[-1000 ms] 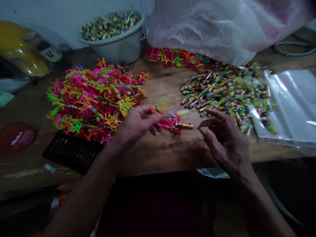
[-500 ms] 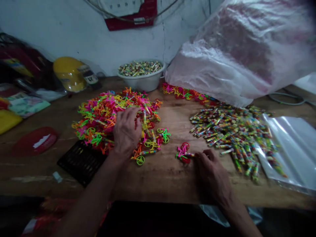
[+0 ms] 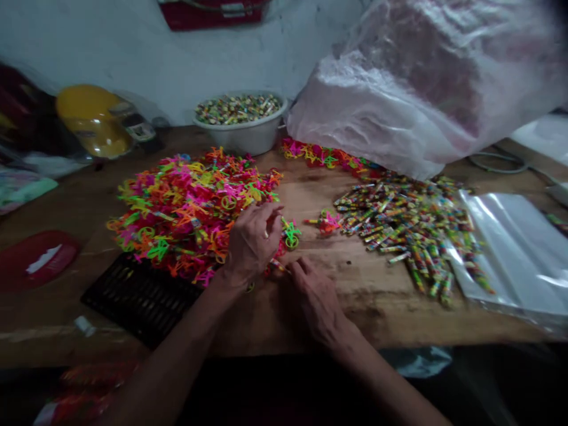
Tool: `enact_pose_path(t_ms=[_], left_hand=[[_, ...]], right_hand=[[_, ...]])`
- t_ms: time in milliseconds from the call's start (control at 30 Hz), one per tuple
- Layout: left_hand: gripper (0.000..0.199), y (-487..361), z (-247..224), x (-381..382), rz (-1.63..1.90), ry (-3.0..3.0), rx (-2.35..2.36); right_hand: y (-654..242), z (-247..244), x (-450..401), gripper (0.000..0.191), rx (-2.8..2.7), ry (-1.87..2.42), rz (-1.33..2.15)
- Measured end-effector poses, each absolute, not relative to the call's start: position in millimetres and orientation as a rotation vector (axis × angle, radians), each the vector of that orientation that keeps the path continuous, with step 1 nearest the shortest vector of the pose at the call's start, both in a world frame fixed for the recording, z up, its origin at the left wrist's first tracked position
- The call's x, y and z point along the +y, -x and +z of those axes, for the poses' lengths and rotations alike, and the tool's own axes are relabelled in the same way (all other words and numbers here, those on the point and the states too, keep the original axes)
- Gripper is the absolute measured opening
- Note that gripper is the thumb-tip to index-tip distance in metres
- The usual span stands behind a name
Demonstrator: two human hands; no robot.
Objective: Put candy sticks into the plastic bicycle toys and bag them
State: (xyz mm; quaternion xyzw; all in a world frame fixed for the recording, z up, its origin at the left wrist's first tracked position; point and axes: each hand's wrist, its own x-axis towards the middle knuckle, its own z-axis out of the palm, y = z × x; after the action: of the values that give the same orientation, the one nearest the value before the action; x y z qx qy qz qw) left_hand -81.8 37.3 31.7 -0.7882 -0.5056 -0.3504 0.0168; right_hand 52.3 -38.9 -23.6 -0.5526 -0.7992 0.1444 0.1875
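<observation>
A thin, brightly wrapped candy tube is pinched at its right end by my right hand, low over the table. Right beside it, my left hand curls at the right edge of a heap of small plastic bicycle toys in pink, orange, yellow and green. Its fingertips are mostly hidden, so what they grip does not show. A green toy bicycle lies just right of the left hand. Farther back, a toy bicycle with a tube lies by the pile of candy tubes.
A white basin full of short wrapped pieces stands by the wall. A big plastic bag bulges at the back right, with clear bags in front. A black slotted tray and a red dish are at left.
My right hand has moved left, close to my left hand, which has shifted right and down from the heap's middle. One toy with a tube now lies farther back. The view has shifted.
</observation>
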Motion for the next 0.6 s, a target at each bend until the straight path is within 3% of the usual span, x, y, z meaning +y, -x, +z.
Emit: enact_pose_path(t_ms=[167, 367, 600], left_hand=[[0.027, 35.7, 21.7, 48.0, -0.91, 2.791, -1.413], [0.038, 0.3, -1.3, 65.1, -0.54, 2.796, -1.44], [0.028, 21.4, -9.3, 64.2, -0.373, 2.632, -1.571]], right_hand=[[-86.0, -21.4, -25.7, 0.019, -2.09, 1.429, 0.394], [-160.3, -16.9, 7.6, 0.024, -1.889, 1.711, -0.213], [-162.5, -8.2, 39.4, 0.027, -2.133, 1.78, -0.237]])
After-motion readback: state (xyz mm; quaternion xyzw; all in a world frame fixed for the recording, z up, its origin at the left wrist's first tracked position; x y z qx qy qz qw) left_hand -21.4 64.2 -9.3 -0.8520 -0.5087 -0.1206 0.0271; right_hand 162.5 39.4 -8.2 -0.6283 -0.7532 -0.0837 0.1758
